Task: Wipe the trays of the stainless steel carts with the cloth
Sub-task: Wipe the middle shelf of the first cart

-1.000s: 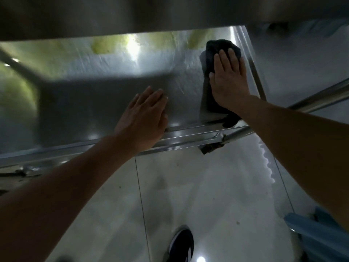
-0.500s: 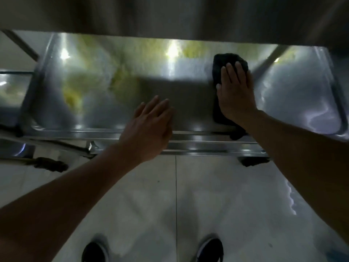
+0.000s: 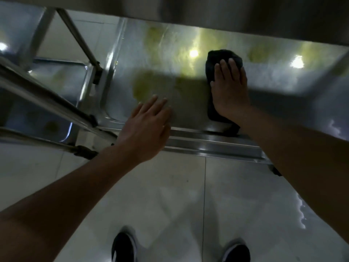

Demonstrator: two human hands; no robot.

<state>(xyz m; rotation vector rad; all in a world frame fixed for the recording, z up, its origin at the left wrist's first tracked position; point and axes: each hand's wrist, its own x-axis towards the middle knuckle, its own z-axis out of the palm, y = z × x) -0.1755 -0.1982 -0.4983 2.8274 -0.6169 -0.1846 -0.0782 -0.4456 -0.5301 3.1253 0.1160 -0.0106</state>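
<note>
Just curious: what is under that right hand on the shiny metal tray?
A dark folded cloth lies under the flat right hand, on the stainless steel tray. The tray surface beneath the cloth is hidden.

The tray [image 3: 188, 103] spans the far middle and right, under an upper shelf [image 3: 245, 12]. The cloth [image 3: 222, 57] lies on the tray, right of centre, under the right hand [image 3: 229, 91]. The left hand [image 3: 147, 127] is at the tray's near rim, left of the cloth. A second cart [image 3: 47, 95] stands to the left. Two shoes [image 3: 123, 246] are on the floor [image 3: 170, 195], nearest.
</note>
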